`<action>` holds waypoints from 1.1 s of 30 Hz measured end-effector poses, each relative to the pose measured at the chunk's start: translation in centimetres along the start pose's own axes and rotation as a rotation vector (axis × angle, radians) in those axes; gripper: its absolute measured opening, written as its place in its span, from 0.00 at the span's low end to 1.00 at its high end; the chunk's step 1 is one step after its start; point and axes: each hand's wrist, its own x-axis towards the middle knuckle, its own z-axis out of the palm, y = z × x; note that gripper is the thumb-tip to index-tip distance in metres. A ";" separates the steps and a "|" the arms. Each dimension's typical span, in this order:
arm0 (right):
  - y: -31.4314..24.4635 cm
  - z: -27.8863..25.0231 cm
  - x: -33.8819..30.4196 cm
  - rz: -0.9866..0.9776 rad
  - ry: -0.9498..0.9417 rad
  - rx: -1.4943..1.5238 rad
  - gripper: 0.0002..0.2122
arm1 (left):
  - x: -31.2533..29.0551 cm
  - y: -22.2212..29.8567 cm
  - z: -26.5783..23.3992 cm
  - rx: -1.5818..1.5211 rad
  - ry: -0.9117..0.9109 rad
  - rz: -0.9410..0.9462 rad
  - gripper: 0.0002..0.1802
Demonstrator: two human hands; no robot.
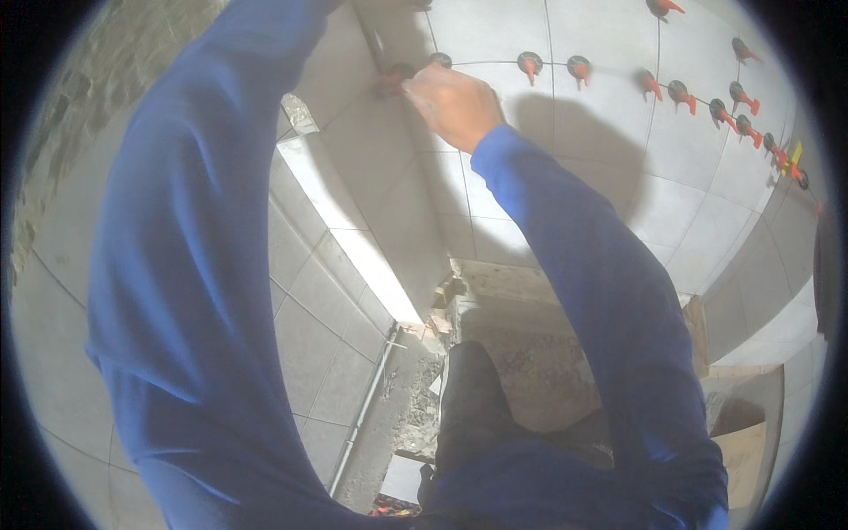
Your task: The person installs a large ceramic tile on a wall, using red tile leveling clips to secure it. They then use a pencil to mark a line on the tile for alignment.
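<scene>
My right hand (455,106) is raised to the tiled wall near its inner corner, fingers closed in a pinch. At the fingertips is a blurred red-handled tile leveling clip (395,81), partly in shadow, and the hand seems to grip it. Just above the knuckles shows the black disc of another clip (440,60). Farther right along the same joint sit two more red-handled clips (530,65) (579,69). My left arm (190,230), in a blue sleeve, stretches up past the top edge, so its hand is out of sight.
Several more red clips (680,94) follow the joint to the right, where a yellow piece (795,157) also shows. A bright ledge (349,234) runs down at the left. Below are a pipe (362,415), rubble (420,406) and a cardboard piece (740,455).
</scene>
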 end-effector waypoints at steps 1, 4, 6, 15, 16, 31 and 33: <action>-0.1 0.1 0.1 -0.007 0.019 -0.005 0.06 | 0.2 -0.1 0.3 -0.006 -0.002 0.003 0.12; -0.1 0.3 0.1 -0.023 0.061 -0.023 0.05 | 0.5 -0.1 0.8 -0.003 0.001 -0.024 0.13; -0.1 0.5 0.1 -0.034 0.076 -0.025 0.05 | 0.5 0.0 1.0 -0.013 0.014 -0.049 0.13; -0.3 1.1 0.0 -0.061 0.181 -0.075 0.01 | 1.0 0.0 1.4 -0.058 -0.022 -0.120 0.14; -0.3 1.1 0.0 -0.051 0.168 -0.085 0.01 | 1.0 0.0 1.4 -0.052 -0.026 -0.116 0.15; -0.2 0.5 0.3 -0.080 0.169 -0.049 0.02 | 0.7 1.1 0.9 -0.009 0.009 -0.198 0.14; -0.2 0.5 0.2 -0.080 0.172 -0.052 0.02 | 0.7 1.2 1.1 -0.001 0.011 -0.202 0.14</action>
